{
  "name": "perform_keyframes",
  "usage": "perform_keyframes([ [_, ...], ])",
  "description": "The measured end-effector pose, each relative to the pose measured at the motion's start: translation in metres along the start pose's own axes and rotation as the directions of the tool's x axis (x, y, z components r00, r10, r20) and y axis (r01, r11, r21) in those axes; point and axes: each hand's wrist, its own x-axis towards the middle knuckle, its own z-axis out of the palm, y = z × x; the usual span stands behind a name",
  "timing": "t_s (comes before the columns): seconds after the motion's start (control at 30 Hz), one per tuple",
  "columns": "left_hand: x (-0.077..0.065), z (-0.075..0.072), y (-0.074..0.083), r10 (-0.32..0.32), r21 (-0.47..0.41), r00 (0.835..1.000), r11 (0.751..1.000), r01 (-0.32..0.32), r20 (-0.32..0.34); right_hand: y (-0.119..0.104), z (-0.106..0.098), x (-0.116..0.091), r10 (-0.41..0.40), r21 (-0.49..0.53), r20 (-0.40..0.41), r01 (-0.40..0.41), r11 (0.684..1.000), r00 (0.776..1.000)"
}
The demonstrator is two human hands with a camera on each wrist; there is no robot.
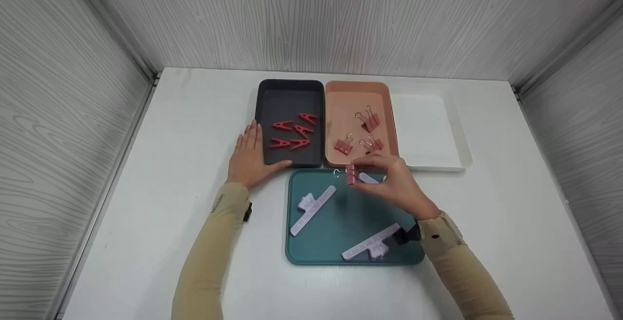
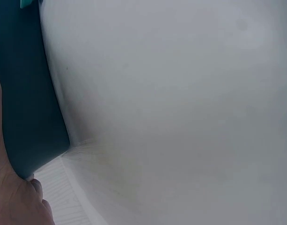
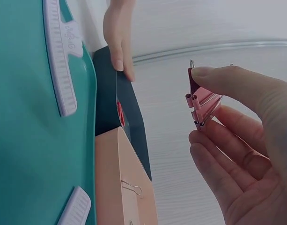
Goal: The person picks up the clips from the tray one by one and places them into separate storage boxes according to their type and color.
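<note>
My right hand [image 1: 392, 178] pinches a pink binder clip [image 1: 351, 174] between thumb and fingers, above the back of the teal tray [image 1: 331, 256]. In the right wrist view, the clip [image 3: 206, 101] is held at its body, with a wire handle jutting out. My left hand [image 1: 249, 159] rests against the dark tray [image 1: 289, 86], fingers straight along its left side and thumb at its front edge. Several red clothespins [image 1: 302, 130] lie in that tray. Inside the peach tray [image 1: 357, 87] are three more pink binder clips [image 1: 343, 145].
White ruler-edged clips [image 1: 313, 211] lie on the teal tray, one partly hidden behind the right hand. A white tray [image 1: 421, 125] stands right of the peach one. The trays sit on a white table [image 1: 194, 130], with a wood-grain panel [image 1: 336, 23] behind.
</note>
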Motion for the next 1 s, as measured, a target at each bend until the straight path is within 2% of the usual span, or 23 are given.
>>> perform_keyframes([
  [0.27,-0.001,0.000,-0.001,0.011,-0.004,1.000,1.000,-0.011,-0.008,0.006,-0.007,0.003,-0.019,0.027,-0.045,0.020,0.999,0.999],
  [0.43,-0.001,0.000,0.000,0.009,0.004,1.000,1.000,-0.009,-0.005,0.006,-0.014,0.010,0.022,0.056,-0.094,-0.017,0.998,0.995],
  [0.73,0.000,0.000,-0.001,0.014,0.002,1.000,1.000,-0.014,-0.007,-0.023,-0.026,0.031,0.022,0.017,-0.213,-0.019,1.000,0.977],
  [0.87,0.001,0.002,-0.003,0.022,0.004,1.000,1.000,-0.022,-0.012,-0.020,-0.028,0.044,0.050,0.045,-0.238,-0.041,0.998,0.970],
  [1.0,0.002,0.003,-0.004,0.025,0.012,1.000,1.000,-0.025,-0.009,0.006,-0.029,0.059,0.103,0.044,-0.245,-0.096,0.994,0.964],
])
